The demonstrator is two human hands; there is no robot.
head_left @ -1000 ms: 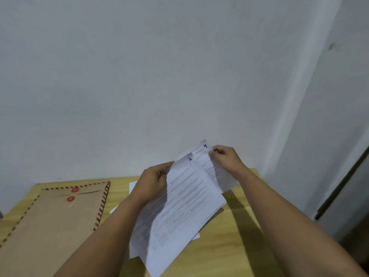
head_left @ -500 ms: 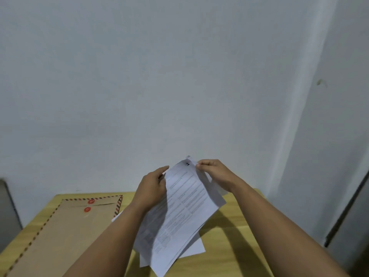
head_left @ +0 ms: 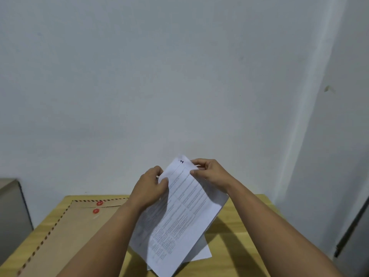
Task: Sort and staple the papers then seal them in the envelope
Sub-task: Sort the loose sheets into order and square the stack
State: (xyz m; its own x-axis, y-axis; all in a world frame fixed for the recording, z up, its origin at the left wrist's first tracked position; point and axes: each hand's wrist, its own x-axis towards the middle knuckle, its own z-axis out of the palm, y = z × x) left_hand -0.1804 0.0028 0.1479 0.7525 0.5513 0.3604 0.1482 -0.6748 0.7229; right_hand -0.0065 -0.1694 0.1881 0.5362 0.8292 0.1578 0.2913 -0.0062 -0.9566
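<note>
The printed lines on the papers (head_left: 185, 208) are too small to read; only a handwritten mark near the top corner stands out, and it is blurred. Behind the papers, the fingers of the left hand (head_left: 148, 186) and most fingers of the right hand (head_left: 209, 174) are hidden. How many sheets are held cannot be told. Below the papers, part of another white sheet (head_left: 203, 252) shows, the rest covered. Left of the papers, the envelope (head_left: 65, 232) runs off the bottom edge and passes under the left forearm. The table (head_left: 235, 246) is cut by the bottom edge. Far left of the papers, a grey object (head_left: 12, 208) is cut off by the picture's side.
</note>
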